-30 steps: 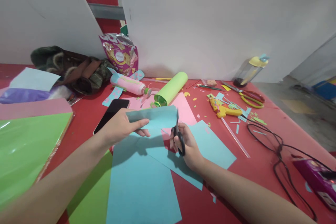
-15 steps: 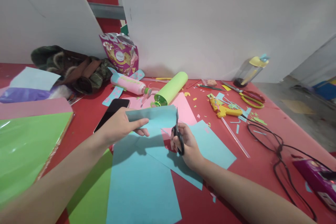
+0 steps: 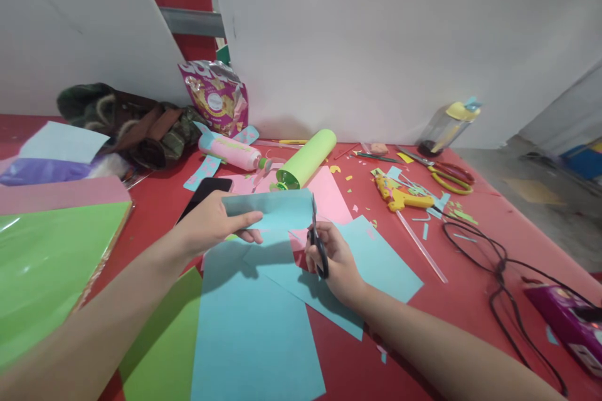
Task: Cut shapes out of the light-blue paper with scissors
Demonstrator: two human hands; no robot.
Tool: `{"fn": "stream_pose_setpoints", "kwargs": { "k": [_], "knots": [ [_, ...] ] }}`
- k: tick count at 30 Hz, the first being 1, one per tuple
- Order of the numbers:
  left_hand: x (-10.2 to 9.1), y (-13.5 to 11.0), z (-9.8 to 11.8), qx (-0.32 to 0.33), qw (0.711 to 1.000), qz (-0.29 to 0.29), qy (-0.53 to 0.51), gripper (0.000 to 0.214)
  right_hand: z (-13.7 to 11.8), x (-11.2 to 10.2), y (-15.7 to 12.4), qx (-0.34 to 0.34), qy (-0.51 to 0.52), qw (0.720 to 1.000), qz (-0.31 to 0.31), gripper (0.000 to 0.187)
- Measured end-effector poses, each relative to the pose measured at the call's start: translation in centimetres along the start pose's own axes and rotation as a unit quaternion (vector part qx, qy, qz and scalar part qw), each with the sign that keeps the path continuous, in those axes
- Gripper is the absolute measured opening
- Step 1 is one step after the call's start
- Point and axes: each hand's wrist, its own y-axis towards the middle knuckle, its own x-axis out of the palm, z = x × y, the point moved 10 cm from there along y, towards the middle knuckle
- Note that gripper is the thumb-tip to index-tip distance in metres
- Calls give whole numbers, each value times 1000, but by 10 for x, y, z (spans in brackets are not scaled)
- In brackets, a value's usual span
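Observation:
My left hand (image 3: 221,222) pinches the left end of a folded light-blue paper strip (image 3: 277,210), thumb on the near face and fingers behind. In my right hand (image 3: 336,257) is a pair of black-handled scissors (image 3: 318,249), fingers through the loops. The blades point up and away, at the right end of the strip; whether they bite into the paper I cannot tell. Below both hands lie light-blue sheets (image 3: 254,332), partly over a green sheet (image 3: 162,338). A pink sheet (image 3: 332,191) lies beyond the strip.
Behind the strip lie a green-wrapped bottle (image 3: 308,160) and a pink-wrapped bottle (image 3: 230,151). A phone (image 3: 202,194) rests beside my left hand. To the right are a yellow glue gun (image 3: 399,194), larger scissors (image 3: 449,178), black cable (image 3: 498,260) and paper scraps.
My left hand and the paper strip have shifted slightly left. The scissors' blades have tilted a little left, while the right hand stays nearly in place.

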Motion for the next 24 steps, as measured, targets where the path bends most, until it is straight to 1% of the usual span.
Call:
{"fn": "stream_pose_setpoints", "kwargs": {
  "k": [5,8,11,16,20,24],
  "knots": [
    [0,-1,1,-11,1000,-5,10,16,1,2,0,0,-5,1000,-14,38],
    [-1,-3,1,-29,999,-9,32,17,-1,5,0,-4,-13,1000,-26,42],
    [-1,-5,3,-31,998,-15,53,18,-3,7,-1,-7,-22,999,-41,45],
    [1,-7,6,-21,998,-26,62,21,-3,8,-2,-2,-29,998,-49,44],
    [0,-7,9,-15,999,-17,48,19,-3,8,-2,-4,-32,998,-51,44],
    [2,-7,10,-18,999,-20,45,18,-5,10,-2,-8,-24,998,-53,45]
  ]
}}
